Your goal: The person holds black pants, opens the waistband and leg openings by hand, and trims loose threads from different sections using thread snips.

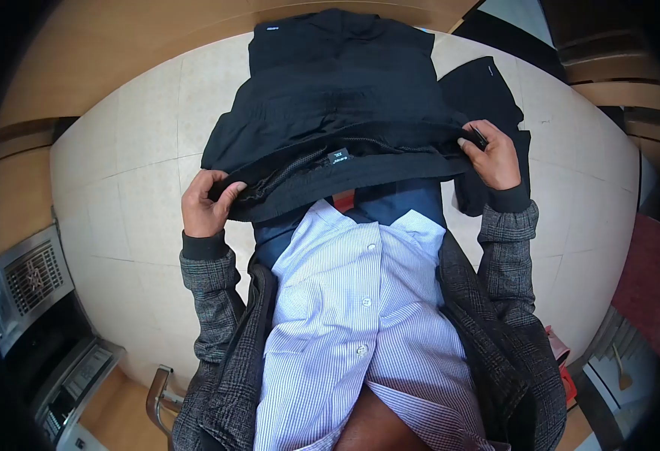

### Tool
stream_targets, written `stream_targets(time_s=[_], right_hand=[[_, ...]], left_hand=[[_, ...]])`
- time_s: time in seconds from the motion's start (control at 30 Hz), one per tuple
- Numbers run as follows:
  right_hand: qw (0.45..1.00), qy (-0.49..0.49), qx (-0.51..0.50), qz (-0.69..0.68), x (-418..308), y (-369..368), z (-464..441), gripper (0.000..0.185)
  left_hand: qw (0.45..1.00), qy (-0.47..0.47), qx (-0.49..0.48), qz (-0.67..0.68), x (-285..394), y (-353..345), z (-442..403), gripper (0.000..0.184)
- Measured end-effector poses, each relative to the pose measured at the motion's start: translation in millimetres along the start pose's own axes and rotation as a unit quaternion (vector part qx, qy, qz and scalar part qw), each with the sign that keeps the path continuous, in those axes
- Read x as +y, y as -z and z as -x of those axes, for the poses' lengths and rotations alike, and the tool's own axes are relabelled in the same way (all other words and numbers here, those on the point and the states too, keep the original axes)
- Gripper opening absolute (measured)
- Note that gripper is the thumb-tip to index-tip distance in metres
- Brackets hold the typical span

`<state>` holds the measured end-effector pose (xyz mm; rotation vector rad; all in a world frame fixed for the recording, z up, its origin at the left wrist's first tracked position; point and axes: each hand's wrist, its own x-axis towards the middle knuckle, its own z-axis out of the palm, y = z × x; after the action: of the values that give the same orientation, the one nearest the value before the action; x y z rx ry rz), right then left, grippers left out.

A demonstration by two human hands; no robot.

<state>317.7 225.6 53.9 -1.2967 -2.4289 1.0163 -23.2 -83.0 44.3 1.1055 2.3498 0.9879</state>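
A pair of black pants lies spread in front of me, its waist opening towards me. A small dark label reading XXL sits inside the back of the waistband. At the left end, the fingers and thumb of my left hand pinch the waistband. My right hand grips the waistband's right end, thumb inside the edge. The band is held up and stretched out between both hands. Another black folded garment with a small white mark lies to the right, partly under the pants.
Pale tiled floor surrounds the garments. A wooden panel runs along the far side. A silver box with a vent grille stands at left. A metal chair arm is at lower left, and a reddish mat at right.
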Motion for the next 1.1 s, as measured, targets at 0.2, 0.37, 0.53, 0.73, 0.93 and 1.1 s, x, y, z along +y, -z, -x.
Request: stream_targets(time_s=[0.2,0.37,0.53,0.73,0.93,1.1], right_hand=[[0.999,-0.038,-0.018,-0.017,-9,3,3,0.014],[1.000,-0.013,-0.004,-0.023,0,-2,4,0.013],[0.999,-0.005,-0.005,-0.033,1,-3,5,0.012],[0.999,-0.037,-0.016,-0.030,-2,-1,5,0.015],[0.999,-0.026,-0.015,-0.038,2,-3,4,0.015],[0.998,-0.038,-0.016,-0.051,1,-4,3,0.013]], left_hand=[[1.000,0.000,0.004,0.007,1,-1,0,0.019],[1.000,-0.014,0.012,0.008,4,-1,0,0.016],[0.999,-0.024,0.014,0.017,3,2,0,0.014],[0.999,-0.032,0.019,0.007,2,1,-1,0.012],[0.999,-0.031,0.018,0.007,-1,1,-7,0.011],[0.998,-0.047,0.038,0.005,-6,-3,-14,0.012]])
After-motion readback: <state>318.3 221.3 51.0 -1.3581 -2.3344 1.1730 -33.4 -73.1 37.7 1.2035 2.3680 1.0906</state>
